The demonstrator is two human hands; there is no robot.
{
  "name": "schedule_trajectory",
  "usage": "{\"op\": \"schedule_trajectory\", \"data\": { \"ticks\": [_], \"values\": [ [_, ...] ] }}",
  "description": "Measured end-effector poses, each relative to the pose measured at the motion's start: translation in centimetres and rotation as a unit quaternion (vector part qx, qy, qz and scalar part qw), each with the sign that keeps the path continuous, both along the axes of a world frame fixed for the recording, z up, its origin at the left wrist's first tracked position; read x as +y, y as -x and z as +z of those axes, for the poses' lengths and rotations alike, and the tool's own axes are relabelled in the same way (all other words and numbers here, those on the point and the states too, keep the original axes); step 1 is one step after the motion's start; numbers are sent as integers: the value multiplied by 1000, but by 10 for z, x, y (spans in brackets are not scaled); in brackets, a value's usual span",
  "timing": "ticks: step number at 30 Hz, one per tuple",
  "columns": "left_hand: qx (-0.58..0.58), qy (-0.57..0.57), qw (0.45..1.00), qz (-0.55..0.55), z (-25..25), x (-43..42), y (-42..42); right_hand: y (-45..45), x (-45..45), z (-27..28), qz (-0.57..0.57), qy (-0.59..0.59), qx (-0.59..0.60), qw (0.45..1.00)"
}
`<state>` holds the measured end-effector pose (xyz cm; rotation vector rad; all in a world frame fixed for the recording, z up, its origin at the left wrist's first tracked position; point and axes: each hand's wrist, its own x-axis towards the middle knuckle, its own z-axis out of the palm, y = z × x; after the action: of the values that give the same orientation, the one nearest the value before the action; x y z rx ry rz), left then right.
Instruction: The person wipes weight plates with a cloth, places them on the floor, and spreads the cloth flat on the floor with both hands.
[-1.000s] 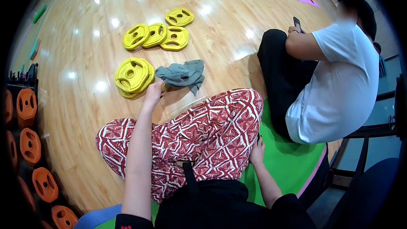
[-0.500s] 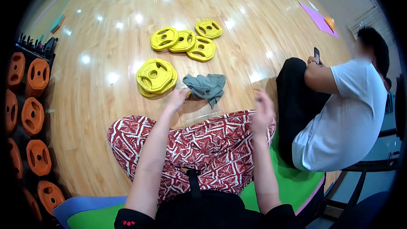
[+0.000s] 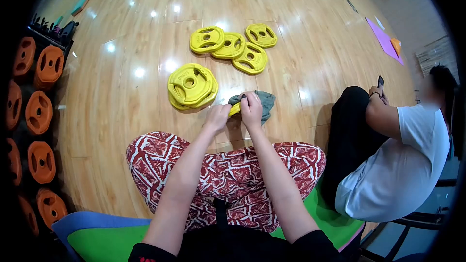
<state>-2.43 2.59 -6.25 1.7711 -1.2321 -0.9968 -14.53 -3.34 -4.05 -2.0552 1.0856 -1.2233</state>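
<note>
My left hand (image 3: 218, 116) is closed on the near edge of a yellow weight plate (image 3: 235, 110), of which only a narrow strip shows. Beside it, my right hand (image 3: 251, 110) is closed on a grey-green cloth (image 3: 266, 104) that lies over and behind the plate. How far the right fingers also grip the plate is hidden. Just left of the hands lies a stack of yellow weight plates (image 3: 190, 83) on the floor. Farther off, several more yellow plates (image 3: 250, 57) lie flat, some overlapping.
A person in a white shirt (image 3: 395, 165) sits close on my right, holding a phone (image 3: 380, 83). A rack of orange weight plates (image 3: 41, 161) stands along the left. Green matting (image 3: 104, 240) is under me, and a purple mat (image 3: 385, 40) lies far right.
My right hand has come in from the right, where it was raised and free, and now grips the cloth. My left hand stays on the plate. The view has shifted slightly.
</note>
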Motion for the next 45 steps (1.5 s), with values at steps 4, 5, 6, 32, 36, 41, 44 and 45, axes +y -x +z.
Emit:
{"op": "schedule_trajectory", "data": {
  "ticks": [4, 5, 6, 32, 36, 41, 44, 45],
  "values": [
    [-22, 5, 999, -23, 18, 7, -9, 23, -23, -54, -33, -339, -198, 919],
    [-51, 12, 997, -52, 12, 7, -12, 37, -29, -89, -62, -370, -247, 893],
    [-79, 19, 994, -80, 8, 7, -14, 43, -35, -112, -90, -400, -294, 864],
    [48, 3, 999, 21, -6, -5, -9, -17, -15, 13, 18, -180, -18, 983],
    [184, 16, 982, 48, -10, -7, -13, -25, -25, 19, -7, -276, 72, 958],
    [213, 20, 973, 88, 10, 2, -8, -40, -53, 18, -38, -361, 270, 892],
    [100, 23, 995, 12, -9, 5, -14, -33, -59, 18, -98, -349, 306, 880],
    [26, 41, 999, -14, -12, 4, -15, -27, -64, 10, -97, -345, 322, 877]
  ]
}}
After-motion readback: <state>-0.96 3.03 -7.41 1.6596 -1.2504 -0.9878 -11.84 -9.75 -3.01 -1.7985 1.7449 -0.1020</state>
